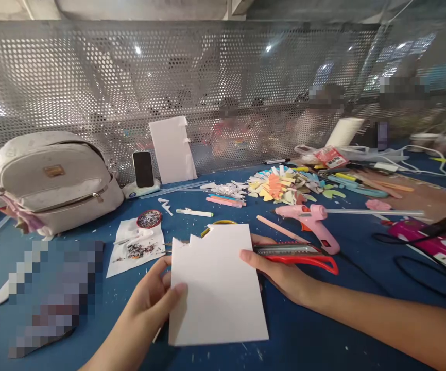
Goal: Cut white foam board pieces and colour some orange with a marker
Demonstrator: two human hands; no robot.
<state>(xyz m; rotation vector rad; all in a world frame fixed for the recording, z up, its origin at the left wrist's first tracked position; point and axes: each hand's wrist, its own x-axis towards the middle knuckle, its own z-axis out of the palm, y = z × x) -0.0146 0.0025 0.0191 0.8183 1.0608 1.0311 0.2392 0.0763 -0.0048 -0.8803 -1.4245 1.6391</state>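
Observation:
Both of my hands hold up a white sheet of board (pixel 215 288) with a stepped notch cut into its top left corner. My left hand (pixel 153 299) grips its left edge, thumb on the front and fingers behind. At the upper right edge, my right hand (pixel 280 270) pinches the sheet the same way. A red utility knife (pixel 296 251) shows just behind my right hand; whether the fingers touch it is hidden. Partly covered by the sheet's top is a yellow ring-shaped thing (pixel 225 222). Beyond the knife lies a pink glue gun (pixel 311 221) with a long glue stick in it.
A backpack (pixel 56 180) and a phone (pixel 143 169) stand at the back left. Coloured paper scraps (pixel 277 185) are heaped before the perforated metal screen (pixel 207 72). A pink power strip (pixel 427 247) with black cables lies right. A paper (pixel 120 239) holds dark crumbs.

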